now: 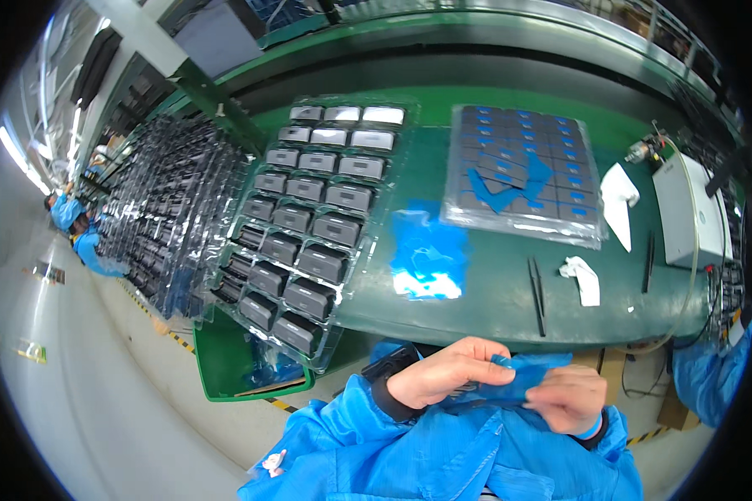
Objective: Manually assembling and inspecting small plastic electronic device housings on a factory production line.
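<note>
Close to my body, past the table's front edge, a piece of blue translucent film [522,377] stretches between my hands. My left hand [453,372] pinches it between thumb and fingers on its left side. On the right, my right hand [570,397] has its fingertips closed at the film's lower edge, slightly blurred by motion. A thin dark strip shows below the film; what it belongs to is hidden. On the table ahead lies a stack of dark flat panels [564,179] with blue tabs in a clear tray, with loose blue-edged pieces [503,171] on top.
Left on the table, a clear blister tray [309,190] holds rows of dark box-shaped units. Shiny blue film sheets [430,250] lie beside it. Tweezers [536,296], white wipes [583,280] and a white box device [693,209] are rightward. A green bin [213,363] stands below left.
</note>
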Demonstrator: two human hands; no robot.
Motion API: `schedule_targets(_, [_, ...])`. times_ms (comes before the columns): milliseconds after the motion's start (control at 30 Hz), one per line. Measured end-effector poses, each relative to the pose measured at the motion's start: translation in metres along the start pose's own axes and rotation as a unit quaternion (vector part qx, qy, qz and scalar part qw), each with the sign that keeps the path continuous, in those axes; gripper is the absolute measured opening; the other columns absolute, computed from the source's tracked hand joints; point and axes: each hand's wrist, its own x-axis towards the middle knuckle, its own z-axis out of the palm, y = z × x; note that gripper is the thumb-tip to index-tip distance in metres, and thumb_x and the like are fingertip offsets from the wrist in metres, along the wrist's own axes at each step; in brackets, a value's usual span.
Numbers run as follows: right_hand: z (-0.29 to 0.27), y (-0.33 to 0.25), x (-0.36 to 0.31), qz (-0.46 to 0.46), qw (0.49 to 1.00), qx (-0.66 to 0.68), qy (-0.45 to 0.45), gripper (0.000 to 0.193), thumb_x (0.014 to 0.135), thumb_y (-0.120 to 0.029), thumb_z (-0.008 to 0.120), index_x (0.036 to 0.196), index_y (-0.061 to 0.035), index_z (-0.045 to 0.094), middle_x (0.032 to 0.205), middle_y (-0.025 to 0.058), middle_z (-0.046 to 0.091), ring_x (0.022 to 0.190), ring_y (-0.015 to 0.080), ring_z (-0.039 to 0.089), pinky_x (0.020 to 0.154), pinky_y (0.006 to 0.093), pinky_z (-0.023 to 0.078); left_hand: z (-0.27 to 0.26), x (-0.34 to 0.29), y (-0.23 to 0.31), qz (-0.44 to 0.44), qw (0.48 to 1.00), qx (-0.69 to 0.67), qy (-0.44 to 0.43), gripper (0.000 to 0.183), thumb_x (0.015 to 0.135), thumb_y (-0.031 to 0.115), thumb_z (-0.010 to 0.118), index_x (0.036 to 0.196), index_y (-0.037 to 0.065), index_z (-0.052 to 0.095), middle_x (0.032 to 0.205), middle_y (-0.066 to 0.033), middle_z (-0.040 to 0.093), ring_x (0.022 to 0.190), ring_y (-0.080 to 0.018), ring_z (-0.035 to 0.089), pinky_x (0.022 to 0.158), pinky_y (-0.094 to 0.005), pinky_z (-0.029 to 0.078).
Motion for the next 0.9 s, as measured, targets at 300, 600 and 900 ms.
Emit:
schedule_targets(300, [0.022,0.019,0.006,-0.038,0.939,-0.256,0.225,0.023,0.055,-0.002,0.070,0.076,-0.0092,0.063,0.070,0.0061,0.054,0.069,0.0249,0.050,0.064,0.0362,0.040,-0.009,0.018,0.019,0.268,0.920,0.110,0.265,0.017,0.088,0.019,0.061,0.085,0.002,0.058,0.064,0.0045,0.050,0.059,-0.0028,0.045,0.046,-0.0229,0.033])
schedule_targets(600, [0.028,0.032,-0.001,0.047,0.968,-0.067,0.236,0.007,0.082,-0.006,0.059,0.080,-0.0042,0.052,0.078,0.0070,0.047,0.076,0.0185,0.041,0.068,0.0276,0.033,-0.056,0.037,0.043,0.272,0.440,0.597,0.613,0.042,0.072,0.014,0.070,0.108,-0.003,0.055,0.107,-0.0159,0.051,0.101,-0.0346,0.047,0.087,-0.0428,0.039])
schedule_targets(900, [0.033,0.028,0.016,0.143,0.939,-0.001,0.312,0.009,0.081,-0.007,0.061,0.083,-0.0017,0.054,0.076,0.0096,0.051,0.075,0.0184,0.046,0.066,0.0285,0.036,-0.080,-0.143,0.076,0.346,0.302,0.592,0.662,0.024,0.072,-0.007,0.059,0.094,0.003,0.063,0.092,-0.0111,0.058,0.087,-0.0290,0.056,0.077,-0.0351,0.045])
